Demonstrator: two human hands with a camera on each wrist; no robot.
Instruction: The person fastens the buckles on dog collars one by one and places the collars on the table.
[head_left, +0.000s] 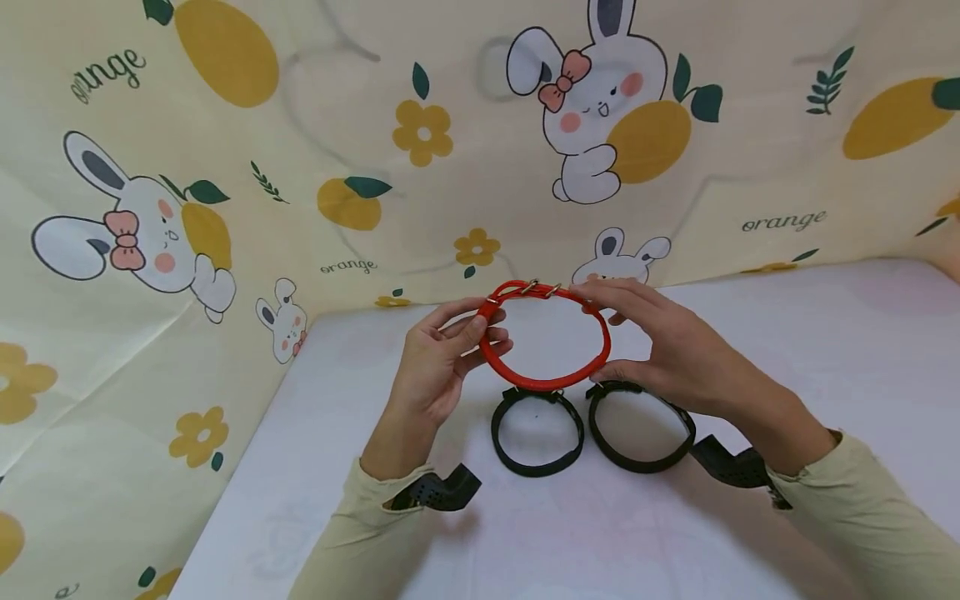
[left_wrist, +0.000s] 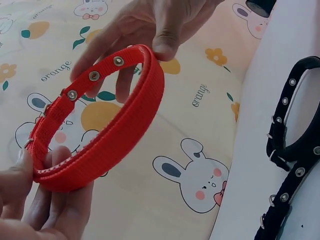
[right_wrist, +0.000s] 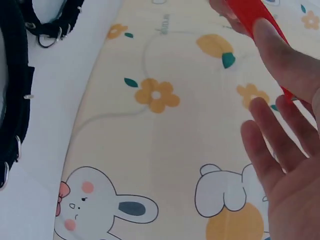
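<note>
A red pet collar (head_left: 545, 384), buckled into a loop, is held up between both hands. Metal eyelets and a buckle show along its band. My left hand (head_left: 438, 367) pinches the collar's left side between thumb and fingers, near the buckle end. On the opposite side my right hand (head_left: 660, 333) holds it, the thumb at the lower edge and the fingers at the upper edge. In the right wrist view, the right thumb (right_wrist: 272, 45) lies against the red band, and the other fingers extend away from it.
Two black collars lie side by side on the white tabletop (head_left: 360, 383), close below the hands: a left collar (head_left: 536, 471) and a right collar (head_left: 637, 467). A cream cloth (head_left: 450, 50) printed with rabbits and oranges rises behind the table and along its left side.
</note>
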